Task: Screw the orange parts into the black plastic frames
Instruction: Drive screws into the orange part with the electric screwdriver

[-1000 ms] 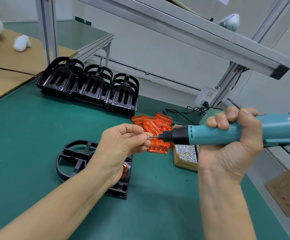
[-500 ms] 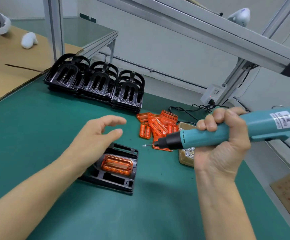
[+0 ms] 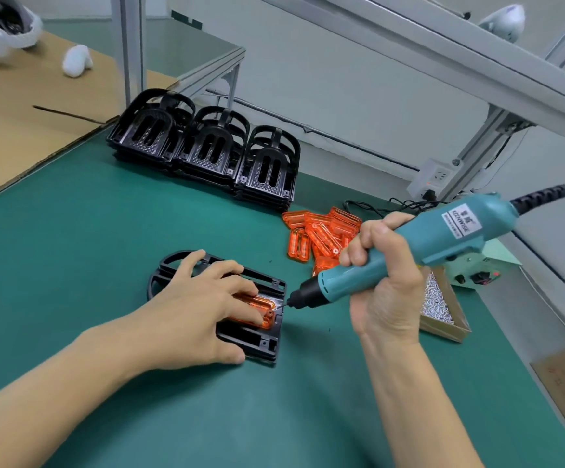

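Gripping the teal electric screwdriver (image 3: 409, 251), the right hand (image 3: 386, 282) angles its bit down to the right end of the orange part (image 3: 257, 307), which sits in the black plastic frame (image 3: 257, 342) on the green worktop (image 3: 71, 248). The left hand (image 3: 203, 298) lies flat, fingers straight, pressing the part down. The slanted bit could skid off the screw and scar the plastic, or nick the fingertips just at its nine o'clock. Spare orange parts (image 3: 321, 234) lie at one o'clock, stacked frames (image 3: 207, 150) at eleven.
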